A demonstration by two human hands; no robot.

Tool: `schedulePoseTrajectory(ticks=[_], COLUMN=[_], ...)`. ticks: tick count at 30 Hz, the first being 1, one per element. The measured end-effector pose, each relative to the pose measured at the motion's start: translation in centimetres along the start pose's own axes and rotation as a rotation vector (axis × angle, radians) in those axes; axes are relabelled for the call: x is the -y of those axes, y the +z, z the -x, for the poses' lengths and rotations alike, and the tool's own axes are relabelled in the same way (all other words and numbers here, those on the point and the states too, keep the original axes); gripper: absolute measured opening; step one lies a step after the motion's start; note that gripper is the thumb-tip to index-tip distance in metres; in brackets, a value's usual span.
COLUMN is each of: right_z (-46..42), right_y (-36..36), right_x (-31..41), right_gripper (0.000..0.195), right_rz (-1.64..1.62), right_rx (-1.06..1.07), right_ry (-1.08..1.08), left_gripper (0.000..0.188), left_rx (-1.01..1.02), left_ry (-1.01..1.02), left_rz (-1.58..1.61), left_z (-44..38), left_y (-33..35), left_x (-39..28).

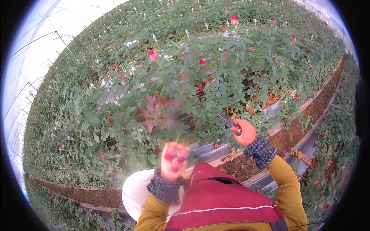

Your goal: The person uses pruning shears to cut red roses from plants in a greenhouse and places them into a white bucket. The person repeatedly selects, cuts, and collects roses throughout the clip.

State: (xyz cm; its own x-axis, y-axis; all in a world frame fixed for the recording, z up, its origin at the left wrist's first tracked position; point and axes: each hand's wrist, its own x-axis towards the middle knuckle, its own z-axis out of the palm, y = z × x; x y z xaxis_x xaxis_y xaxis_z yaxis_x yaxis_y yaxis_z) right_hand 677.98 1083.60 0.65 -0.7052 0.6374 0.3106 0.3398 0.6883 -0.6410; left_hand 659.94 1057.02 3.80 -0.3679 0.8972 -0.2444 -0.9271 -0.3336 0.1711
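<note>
Several red rosebuds [177,165] in pale netting sleeves lie in my left hand [167,170], palm up with the fingers curled round them. Their green stems point away from me and blur into the foliage. Below that hand is a white bucket [136,187], partly covered by my forearm and apron. My right hand [245,133] grips pruning shears [229,122] with dark blades and red on the handles. The blades point up and left, towards the leafy rose bushes [225,89]. Whether the blades are parted is hard to see.
Taller netted rosebuds stand ahead, one rose [153,55] left of centre and another rose [234,20] farther back. A dirt path [284,138] edged with plastic sheeting runs along the bed at right. Plastic greenhouse walls [31,43] rise at left. A red apron [222,202] covers my front.
</note>
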Motion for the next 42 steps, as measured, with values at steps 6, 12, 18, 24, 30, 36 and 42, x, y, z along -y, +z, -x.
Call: schedulePoseTrajectory(ticks=[6, 12, 18, 24, 30, 36, 42], right_z=[-17.8, -25.9, -30.5, -30.1, -23.7, -19.3, -18.0], right_y=[0.8, 4.3, 8.3, 8.7, 5.2, 2.3, 1.6], right_x=[5.8, 10.5, 12.6, 12.3, 10.9, 9.0, 8.3], right_gripper=[0.048, 0.056, 0.052, 0.050, 0.051, 0.048, 0.043], right_rz=[0.357, 0.552, 0.668, 0.632, 0.633, 0.545, 0.530], right_rx=[-0.025, 0.062, 0.163, 0.177, 0.196, 0.104, 0.080], right_ry=[-0.425, -0.445, -0.469, -0.664, -0.764, -0.893, -0.901], left_gripper=[0.028, 0.028, 0.032, 0.040, 0.057, 0.067, 0.062], left_rx=[0.237, 0.209, 0.288, 0.202, 0.170, 0.262, 0.237], left_ry=[0.185, 0.239, 0.237, 0.277, 0.238, 0.092, 0.055], left_rz=[-0.024, 0.042, 0.060, 0.013, -0.185, -0.300, -0.345], left_z=[0.5, -1.6, -4.1, -5.5, -7.7, -10.3, -11.1], left_y=[2.6, 2.8, 2.4, 3.1, 5.9, 8.2, 8.7], left_x=[-2.5, -4.7, -7.5, -9.3, -9.2, -7.6, -6.3])
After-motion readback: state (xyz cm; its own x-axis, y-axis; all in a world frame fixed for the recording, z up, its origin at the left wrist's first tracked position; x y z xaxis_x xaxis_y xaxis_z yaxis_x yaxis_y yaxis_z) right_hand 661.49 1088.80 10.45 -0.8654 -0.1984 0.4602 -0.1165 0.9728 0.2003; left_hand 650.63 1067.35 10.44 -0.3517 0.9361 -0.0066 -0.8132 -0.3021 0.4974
